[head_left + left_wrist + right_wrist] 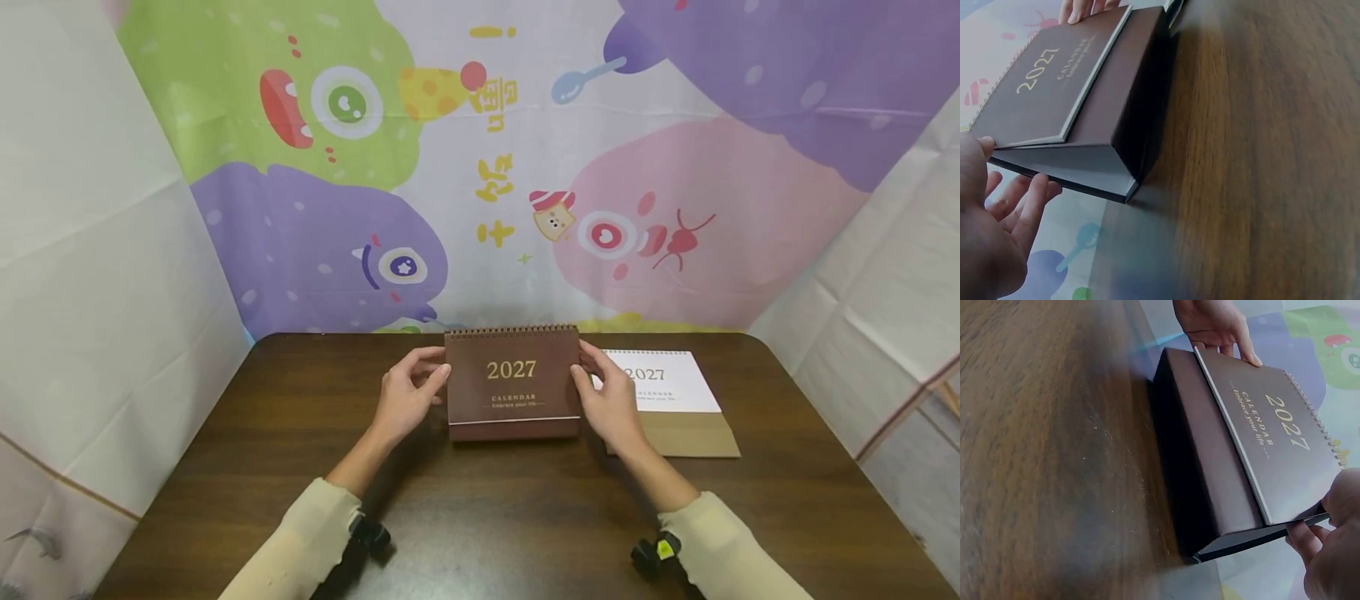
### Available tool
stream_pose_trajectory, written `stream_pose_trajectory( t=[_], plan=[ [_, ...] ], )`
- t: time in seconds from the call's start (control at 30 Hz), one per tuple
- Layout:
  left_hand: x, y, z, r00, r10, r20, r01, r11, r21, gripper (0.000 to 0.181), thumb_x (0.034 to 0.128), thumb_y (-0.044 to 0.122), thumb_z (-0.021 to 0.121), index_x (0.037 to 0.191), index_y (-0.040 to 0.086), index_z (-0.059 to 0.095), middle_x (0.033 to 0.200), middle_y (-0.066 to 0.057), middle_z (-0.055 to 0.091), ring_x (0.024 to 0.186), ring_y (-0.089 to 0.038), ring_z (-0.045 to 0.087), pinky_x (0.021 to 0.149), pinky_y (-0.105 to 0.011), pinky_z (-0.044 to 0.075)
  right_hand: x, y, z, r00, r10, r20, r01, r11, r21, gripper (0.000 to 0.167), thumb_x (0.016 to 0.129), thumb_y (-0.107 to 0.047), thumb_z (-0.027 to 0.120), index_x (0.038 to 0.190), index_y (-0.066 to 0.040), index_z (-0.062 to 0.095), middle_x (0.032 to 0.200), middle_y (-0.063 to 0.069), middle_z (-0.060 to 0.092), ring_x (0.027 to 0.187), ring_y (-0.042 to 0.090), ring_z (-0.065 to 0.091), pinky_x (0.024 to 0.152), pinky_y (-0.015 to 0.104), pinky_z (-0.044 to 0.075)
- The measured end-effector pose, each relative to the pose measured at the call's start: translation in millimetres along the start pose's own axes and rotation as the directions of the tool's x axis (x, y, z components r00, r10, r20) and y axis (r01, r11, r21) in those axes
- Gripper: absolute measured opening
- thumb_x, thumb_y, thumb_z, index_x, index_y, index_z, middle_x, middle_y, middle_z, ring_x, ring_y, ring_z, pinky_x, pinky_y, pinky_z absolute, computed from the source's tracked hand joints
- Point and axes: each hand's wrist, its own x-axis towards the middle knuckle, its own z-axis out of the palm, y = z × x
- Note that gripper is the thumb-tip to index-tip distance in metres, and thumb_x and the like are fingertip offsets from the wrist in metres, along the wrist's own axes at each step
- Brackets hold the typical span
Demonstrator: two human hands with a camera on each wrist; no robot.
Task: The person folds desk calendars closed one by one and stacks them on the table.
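A brown 2027 desk calendar point(513, 392) with a spiral binding along its top is at the far middle of the table, its cover facing me. My left hand point(408, 390) grips its left side, thumb on the front and fingers behind. On the opposite side my right hand point(609, 395) holds it the same way, the thumb on the cover's edge. In the left wrist view the calendar's stand point(1124, 100) is spread into a wedge with a pale inside. Whether its base touches the table cannot be told for certain.
A second 2027 calendar, with a white cover point(675, 393) and a tan stand point(682, 435), sits right of the brown one, partly behind my right hand. Behind the brown wooden table point(495, 517) hangs a cartoon-print cloth point(495, 283); pale cloth walls point(97, 208) flank it.
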Motion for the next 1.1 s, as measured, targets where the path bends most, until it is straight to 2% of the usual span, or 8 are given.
stream_pose_trajectory(
  t=[0.23, 0.37, 0.5, 0.63, 0.77, 0.9, 1.03, 1.1],
  plan=[
    [0.6, 0.4, 2.3, 1.0, -0.017, -0.024, 0.017, 1.0, -0.008, 0.017, 0.1076, 0.012, 0.077, 0.119, 0.0, 0.078, 0.105, -0.028, 0.084, 0.075, -0.015, 0.08, 0.065, -0.031, 0.068, 1.5, 0, 0, 1.0, 0.019, -0.005, -0.019, 0.999, -0.033, 0.038, 0.109, -0.002, 0.068, 0.145, 0.008, 0.069, 0.13, 0.03, 0.081, 0.116, 0.047, 0.081, 0.108, 0.053, 0.063],
    [0.1, 1.2, 2.9, 0.999, -0.032, -0.021, 0.033, 0.999, 0.018, 0.016, 0.1075, 0.015, 0.078, 0.109, -0.001, 0.081, 0.098, -0.023, 0.084, 0.072, -0.019, 0.079, 0.065, -0.029, 0.068, 1.4, 1, 0, 0.999, 0.037, -0.001, -0.037, 0.998, -0.05, 0.036, 0.109, -0.003, 0.069, 0.143, 0.009, 0.071, 0.128, 0.029, 0.082, 0.113, 0.046, 0.082, 0.102, 0.043, 0.064],
    [-0.7, 3.3, 3.1, 0.999, -0.051, -0.008, 0.051, 0.998, 0.03, 0.017, 0.1073, 0.014, 0.077, 0.11, -0.002, 0.082, 0.099, -0.023, 0.085, 0.073, -0.027, 0.082, 0.065, -0.032, 0.069, 1.1, 0, -2, 0.998, 0.059, 0.014, -0.058, 0.995, -0.082, 0.036, 0.11, -0.006, 0.069, 0.143, 0.008, 0.072, 0.13, 0.028, 0.082, 0.112, 0.045, 0.082, 0.097, 0.037, 0.063],
    [-2.2, 4.1, 3.6, 0.997, -0.073, 0.012, 0.072, 0.997, 0.039, 0.018, 0.1067, 0.011, 0.078, 0.116, -0.003, 0.083, 0.101, -0.024, 0.086, 0.071, -0.022, 0.081, 0.065, -0.031, 0.069, 0.3, -3, -4, 0.994, 0.1, 0.047, -0.095, 0.99, -0.101, 0.038, 0.113, -0.013, 0.064, 0.145, 0.006, 0.071, 0.134, 0.027, 0.08, 0.113, 0.043, 0.08, 0.094, 0.035, 0.062],
    [-4.8, 2.2, 4.9, 0.995, -0.1, 0.028, 0.098, 0.991, 0.089, 0.018, 0.1067, 0.011, 0.077, 0.118, -0.002, 0.083, 0.097, -0.022, 0.085, 0.065, -0.014, 0.075, 0.063, -0.029, 0.068, -0.6, -1, -7, 0.98, 0.158, 0.118, -0.145, 0.984, -0.107, 0.046, 0.119, -0.025, 0.054, 0.152, 0.004, 0.067, 0.14, 0.029, 0.077, 0.12, 0.044, 0.077, 0.102, 0.048, 0.064],
    [-8.3, -0.2, 4.9, 0.99, -0.124, 0.061, 0.115, 0.984, 0.137, 0.021, 0.1075, 0.014, 0.075, 0.119, -0.002, 0.082, 0.098, -0.022, 0.085, 0.065, -0.018, 0.076, 0.062, -0.032, 0.068, 3.8, 29, -2, 0.973, 0.161, 0.168, -0.137, 0.98, -0.143, 0.061, 0.12, -0.045, 0.046, 0.153, 0.002, 0.067, 0.146, 0.028, 0.074, 0.133, 0.047, 0.074, 0.113, 0.061, 0.059],
    [-10.9, -2.9, 4.4, 0.986, -0.126, 0.112, 0.107, 0.981, 0.16, 0.026, 0.1067, 0.017, 0.074, 0.122, -0.002, 0.081, 0.098, -0.019, 0.086, 0.066, -0.019, 0.078, 0.059, -0.033, 0.066, 9.1, 72, 7, 0.968, 0.17, 0.183, -0.131, 0.97, -0.206, 0.074, 0.118, -0.062, 0.042, 0.153, -0.003, 0.069, 0.152, 0.021, 0.073, 0.146, 0.043, 0.067, 0.122, 0.06, 0.054],
    [-10.0, -12.3, 4.1, 0.986, -0.1, 0.137, 0.076, 0.983, 0.169, 0.028, 0.1077, 0.022, 0.073, 0.122, -0.001, 0.081, 0.094, -0.014, 0.085, 0.064, -0.016, 0.076, 0.057, -0.03, 0.064, 10.6, 85, 10, 0.962, 0.186, 0.2, -0.14, 0.965, -0.224, 0.075, 0.118, -0.063, 0.041, 0.154, -0.004, 0.068, 0.154, 0.019, 0.072, 0.15, 0.042, 0.064, 0.125, 0.061, 0.051]
  ],
)
